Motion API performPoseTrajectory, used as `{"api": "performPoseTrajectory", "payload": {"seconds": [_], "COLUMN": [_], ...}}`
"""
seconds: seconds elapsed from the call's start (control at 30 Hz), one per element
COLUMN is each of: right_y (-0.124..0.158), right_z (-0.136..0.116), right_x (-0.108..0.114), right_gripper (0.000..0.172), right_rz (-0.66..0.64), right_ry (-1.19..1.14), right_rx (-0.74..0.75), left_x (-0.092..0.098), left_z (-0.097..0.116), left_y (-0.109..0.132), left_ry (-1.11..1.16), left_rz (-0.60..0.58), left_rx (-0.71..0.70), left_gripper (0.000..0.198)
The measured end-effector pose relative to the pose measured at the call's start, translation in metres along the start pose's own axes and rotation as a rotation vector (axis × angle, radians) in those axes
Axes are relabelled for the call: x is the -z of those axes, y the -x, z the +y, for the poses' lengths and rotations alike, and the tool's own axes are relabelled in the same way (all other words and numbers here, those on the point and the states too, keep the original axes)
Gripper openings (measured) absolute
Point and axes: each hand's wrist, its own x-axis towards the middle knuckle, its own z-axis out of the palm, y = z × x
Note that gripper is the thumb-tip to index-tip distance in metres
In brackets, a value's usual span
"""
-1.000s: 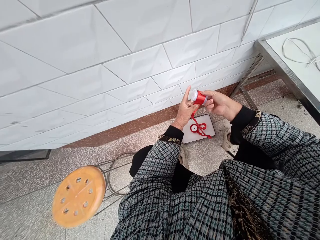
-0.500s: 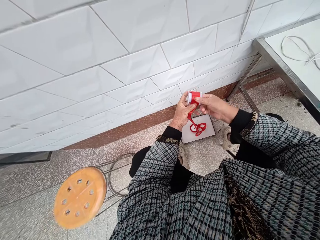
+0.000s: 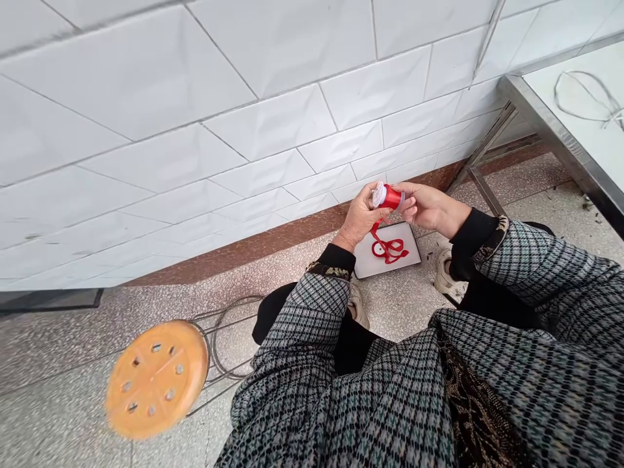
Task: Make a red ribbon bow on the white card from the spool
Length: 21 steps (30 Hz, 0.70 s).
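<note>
Between my two hands is a white spool [image 3: 391, 197] wound with red ribbon, its pale end disc tilted up toward the left. My left hand [image 3: 359, 219] is closed at the disc end, fingers behind and thumb along the underside. At the other end, my right hand [image 3: 429, 207] pinches the spool with thumb and fingers. A loose tail of red ribbon [image 3: 389, 251] hangs from the spool and lies in loops on a white, dark-edged rectangular tray or lid [image 3: 364, 261] on the floor below.
A white tiled wall [image 3: 273, 123] rises in front. On the left, an orange round stool [image 3: 156, 380] with metal legs lies tipped on the speckled floor [image 3: 234, 276]. A metal-framed white table [image 3: 541, 110] stands at the right, with a coiled pale cord [image 3: 587, 97] on top. My shoes flank the tray.
The spool has been turned, so its left end disc now faces more toward me. Both hands stay on it, with the fingers slightly shifted. The view has moved a little.
</note>
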Motion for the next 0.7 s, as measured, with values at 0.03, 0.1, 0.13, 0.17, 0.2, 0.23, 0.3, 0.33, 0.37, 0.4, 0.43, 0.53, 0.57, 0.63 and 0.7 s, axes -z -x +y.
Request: {"api": "performPoseTrajectory", "payload": {"seconds": [0.03,0.1,0.13,0.17,0.2,0.23,0.3,0.33,0.37,0.4,0.43,0.53,0.57,0.63,0.7], "right_y": [0.0,-0.001,-0.001,-0.002,-0.003,-0.003,-0.004,-0.004,-0.003,-0.003,-0.002,0.001,0.002,0.003,0.002], "right_z": [0.001,0.006,0.009,0.014,0.019,0.024,0.031,0.031,0.03,0.028,0.024,0.01,0.007,0.002,0.0], "right_x": [0.001,0.002,0.003,0.003,0.003,0.003,0.001,0.001,0.0,-0.001,-0.001,-0.001,0.0,0.001,0.002], "right_gripper": [0.028,0.031,0.03,0.028,0.025,0.023,0.025,0.026,0.028,0.028,0.027,0.025,0.025,0.024,0.023], "right_rz": [-0.007,-0.027,-0.043,-0.06,-0.072,-0.074,-0.039,-0.016,0.006,0.018,0.024,0.036,0.035,0.027,0.013], "right_ry": [0.004,0.027,0.054,0.095,0.146,0.207,0.285,0.284,0.257,0.213,0.159,0.044,0.029,0.017,0.003], "right_rx": [0.001,0.045,0.093,0.156,0.23,0.299,0.41,0.437,0.439,0.416,0.376,0.219,0.171,0.092,0.042], "left_x": [-0.001,-0.005,-0.007,-0.01,-0.012,-0.014,-0.018,-0.02,-0.021,-0.021,-0.021,-0.016,-0.014,-0.009,-0.006], "left_z": [0.0,0.001,0.001,0.001,0.001,0.002,0.003,0.003,0.003,0.003,0.003,0.001,0.0,0.0,-0.001], "left_y": [0.0,0.0,0.001,0.001,0.002,0.003,0.004,0.005,0.005,0.006,0.006,0.005,0.005,0.004,0.003], "left_ry": [0.023,0.088,0.124,0.158,0.188,0.213,0.247,0.255,0.257,0.252,0.238,0.156,0.124,0.076,0.059], "left_rz": [0.009,0.053,0.084,0.118,0.149,0.174,0.184,0.173,0.155,0.136,0.12,0.096,0.09,0.066,0.035], "left_rx": [-0.004,-0.016,-0.023,-0.03,-0.035,-0.037,-0.023,-0.01,0.005,0.019,0.029,0.031,0.024,0.006,-0.001], "left_gripper": [0.082,0.077,0.073,0.069,0.065,0.061,0.058,0.059,0.06,0.062,0.064,0.072,0.076,0.079,0.077]}}
